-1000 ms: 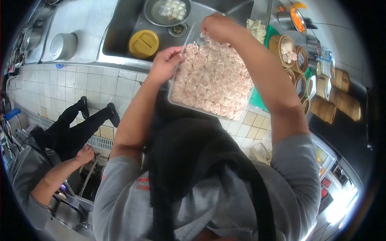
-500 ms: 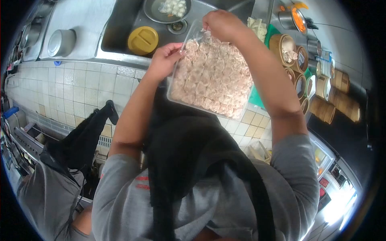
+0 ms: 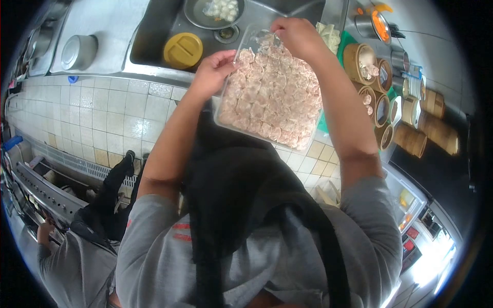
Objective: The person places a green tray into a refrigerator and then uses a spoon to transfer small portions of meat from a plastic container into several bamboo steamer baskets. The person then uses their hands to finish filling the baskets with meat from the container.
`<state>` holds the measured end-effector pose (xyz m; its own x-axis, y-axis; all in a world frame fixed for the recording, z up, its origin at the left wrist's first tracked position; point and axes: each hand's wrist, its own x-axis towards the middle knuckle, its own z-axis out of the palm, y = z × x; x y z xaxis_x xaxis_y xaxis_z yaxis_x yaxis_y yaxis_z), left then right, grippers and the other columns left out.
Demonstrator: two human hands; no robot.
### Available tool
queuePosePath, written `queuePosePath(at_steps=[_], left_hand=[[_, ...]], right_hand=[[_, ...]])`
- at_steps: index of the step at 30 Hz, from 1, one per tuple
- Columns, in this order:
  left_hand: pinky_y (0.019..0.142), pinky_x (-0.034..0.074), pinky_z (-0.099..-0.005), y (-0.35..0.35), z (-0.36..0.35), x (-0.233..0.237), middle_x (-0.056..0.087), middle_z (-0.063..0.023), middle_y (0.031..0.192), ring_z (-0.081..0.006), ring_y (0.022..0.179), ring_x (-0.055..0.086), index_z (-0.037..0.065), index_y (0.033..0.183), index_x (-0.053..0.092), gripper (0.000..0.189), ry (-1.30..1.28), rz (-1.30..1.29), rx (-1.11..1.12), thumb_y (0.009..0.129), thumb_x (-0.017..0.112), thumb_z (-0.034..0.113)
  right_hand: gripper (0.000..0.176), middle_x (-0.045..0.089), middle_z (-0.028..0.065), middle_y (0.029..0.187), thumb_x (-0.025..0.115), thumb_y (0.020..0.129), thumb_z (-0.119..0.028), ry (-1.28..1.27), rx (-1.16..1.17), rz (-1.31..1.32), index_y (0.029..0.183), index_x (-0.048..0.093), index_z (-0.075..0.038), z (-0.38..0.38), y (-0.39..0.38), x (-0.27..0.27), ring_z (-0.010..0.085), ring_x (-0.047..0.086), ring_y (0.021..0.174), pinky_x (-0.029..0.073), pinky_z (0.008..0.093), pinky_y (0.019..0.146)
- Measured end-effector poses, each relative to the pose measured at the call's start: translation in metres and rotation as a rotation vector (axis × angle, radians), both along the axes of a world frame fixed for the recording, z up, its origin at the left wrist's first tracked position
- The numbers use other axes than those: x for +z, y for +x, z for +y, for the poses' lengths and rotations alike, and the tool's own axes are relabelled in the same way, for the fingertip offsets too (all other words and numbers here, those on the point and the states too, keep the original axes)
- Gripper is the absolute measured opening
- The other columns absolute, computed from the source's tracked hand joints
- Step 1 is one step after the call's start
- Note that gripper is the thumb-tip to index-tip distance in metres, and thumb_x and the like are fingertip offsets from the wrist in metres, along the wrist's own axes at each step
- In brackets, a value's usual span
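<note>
Rows of pale, meat-filled dumplings (image 3: pixel 272 97) fill most of a clear plastic tray (image 3: pixel 241 131), which is tilted across the front of my body. At the tray's left edge, my left hand (image 3: pixel 213 74) grips the rim, thumb over the side. My right hand (image 3: pixel 298 37) is closed in a pinch over the far end, by the topmost dumplings; whatever its fingertips hold is hidden. A bare strip of tray bottom shows at that far end, between my hands.
Beyond the tray is a sink (image 3: pixel 154 38) with a yellow lid (image 3: pixel 183 51) and a metal bowl (image 3: pixel 214 13) of white pieces. Bamboo steamers (image 3: pixel 354 62) stand at right, a lidded pot (image 3: pixel 79 52) at left. A co-worker (image 3: pixel 77 262) is at lower left.
My right hand has shifted slightly right and down, showing more of the tray's far end. Dumplings in a second steamer now show beside my forearm. The co-worker's body and legs have moved.
</note>
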<state>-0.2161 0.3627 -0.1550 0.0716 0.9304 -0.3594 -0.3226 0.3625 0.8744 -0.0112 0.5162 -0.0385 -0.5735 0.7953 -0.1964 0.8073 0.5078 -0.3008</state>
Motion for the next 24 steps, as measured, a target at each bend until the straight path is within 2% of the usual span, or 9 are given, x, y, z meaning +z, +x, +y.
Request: queuePosePath(at_steps=[2,5,8,11,14,17,20,24], left_hand=[[0.095,0.052,-0.0298,0.006,-0.001,-0.001,0.068,-0.008,0.125,-0.0136,0.111,0.064,-0.001,0.137,0.058,0.04,-0.002,-0.057,0.109,0.099,0.066,0.008],[0.097,0.054,-0.0326,0.006,-0.001,0.001,0.066,-0.0104,0.13,-0.0178,0.114,0.065,-0.001,0.142,0.053,0.045,0.003,-0.014,0.08,0.102,0.064,0.016],[0.096,0.055,-0.0348,-0.001,-0.003,0.01,0.066,-0.0122,0.129,-0.0213,0.114,0.066,0.0,0.141,0.053,0.046,-0.164,-0.263,0.131,0.104,0.061,0.026],[0.092,0.056,-0.0356,0.003,-0.007,0.023,0.066,-0.0136,0.128,-0.023,0.114,0.066,0.001,0.138,0.056,0.047,-0.137,-0.135,0.097,0.105,0.06,0.034],[0.095,0.055,-0.0373,0.003,-0.009,0.015,0.067,-0.014,0.126,-0.0244,0.115,0.066,0.002,0.125,0.061,0.034,-0.145,-0.241,0.131,0.105,0.058,0.03],[0.1,0.052,-0.0395,-0.001,-0.015,-0.001,0.063,-0.0184,0.135,-0.028,0.116,0.066,0.004,0.112,0.061,0.024,-0.046,-0.406,0.139,0.105,0.055,0.026],[0.102,0.05,-0.0416,-0.003,-0.02,-0.001,0.056,-0.0216,0.147,-0.0262,0.113,0.066,0.006,0.095,0.057,0.02,0.007,-0.751,0.178,0.103,0.058,0.023],[0.103,0.05,-0.0441,-0.004,-0.018,-0.004,0.056,-0.0229,0.146,-0.0307,0.114,0.066,0.008,0.092,0.054,0.018,-0.062,-0.723,0.215,0.103,0.058,0.022]], right_hand=[[0.017,0.074,0.0123,0.093,0.066,0.095,-0.012,0.002,-0.147,0.122,0.108,0.072,-0.004,-0.012,-0.005,0.012,0.027,0.071,0.088,0.054,0.0383,0.081],[0.018,0.075,0.0104,0.093,0.066,0.095,-0.011,-0.432,-0.253,0.485,0.109,0.072,-0.001,-0.027,-0.011,-0.011,0.0192,0.071,0.087,0.054,0.0328,0.08],[0.018,0.075,0.009,0.095,0.067,0.095,-0.01,-0.485,-0.193,0.47,0.108,0.072,0.001,-0.046,-0.025,-0.018,0.0137,0.069,0.087,0.054,0.0296,0.08],[0.018,0.076,0.0121,0.097,0.069,0.093,-0.017,-0.495,-0.128,0.457,0.106,0.075,-0.007,-0.059,-0.035,-0.035,0.0261,0.072,0.09,0.055,0.0366,0.081],[0.017,0.076,0.0105,0.095,0.067,0.095,-0.01,-0.468,-0.077,0.405,0.108,0.073,-0.003,-0.064,-0.036,-0.023,0.0194,0.071,0.087,0.055,0.0321,0.083],[0.02,0.075,0.0139,0.1,0.07,0.094,-0.017,-0.293,-0.129,0.256,0.11,0.072,-0.005,-0.053,-0.029,-0.006,0.0276,0.072,0.093,0.055,0.0367,0.086],[0.029,0.073,0.0171,0.106,0.072,0.092,-0.026,-0.234,-0.05,0.165,0.114,0.069,-0.007,-0.044,-0.022,-0.032,0.0335,0.07,0.101,0.054,0.0401,0.09],[0.037,0.071,0.0177,0.111,0.075,0.09,-0.031,-0.34,-0.039,0.055,0.117,0.065,-0.006,-0.044,-0.03,-0.041,0.0332,0.068,0.104,0.053,0.0405,0.091]])
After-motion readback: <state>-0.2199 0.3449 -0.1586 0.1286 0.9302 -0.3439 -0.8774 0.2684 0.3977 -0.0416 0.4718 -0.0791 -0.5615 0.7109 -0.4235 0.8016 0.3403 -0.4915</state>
